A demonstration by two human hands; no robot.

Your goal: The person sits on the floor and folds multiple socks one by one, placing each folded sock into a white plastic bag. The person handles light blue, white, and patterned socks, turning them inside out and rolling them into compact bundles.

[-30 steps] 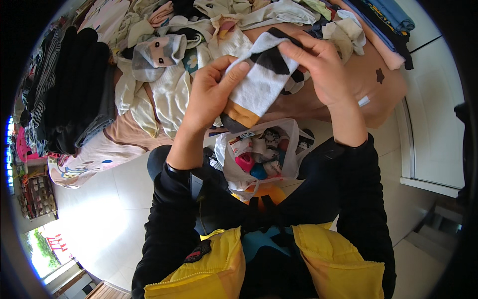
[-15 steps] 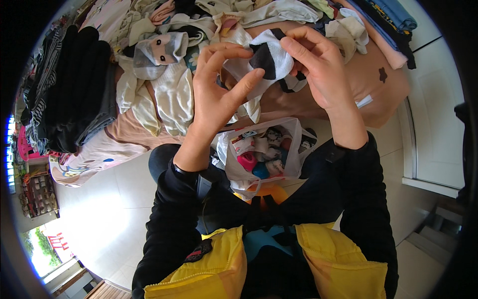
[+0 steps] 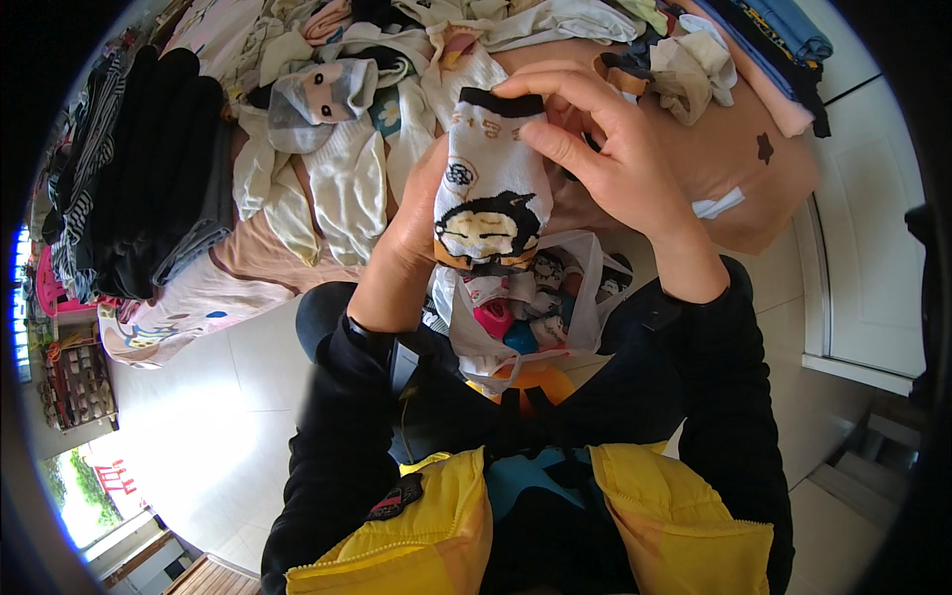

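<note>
A white sock (image 3: 493, 183) with a black cuff, a black-haired cartoon figure and brown marks hangs upright between my hands, cuff upward. My right hand (image 3: 620, 159) pinches the cuff at its upper right with thumb and forefinger. From the left, my left hand (image 3: 409, 223) grips the sock; its fingers are hidden behind the fabric. Just below, between my knees, a white translucent plastic bag (image 3: 587, 322) stands open with several colourful socks inside, pink, white and blue among them. The sock's lower end overlaps the bag's far rim in view.
Ahead, a bed with a brown-pink cover (image 3: 724, 164) bears loose socks, including white ones (image 3: 347, 193) and a sheer one with a face (image 3: 322, 94). Folded dark clothes (image 3: 154, 178) are piled at left, folded jeans (image 3: 783, 30) at far right. A white door (image 3: 873, 228) is at right.
The sock, bunched between my hands before, now hangs flat and upright with its cartoon figure showing. My left hand has moved lower and behind it; my right hand holds the cuff.
</note>
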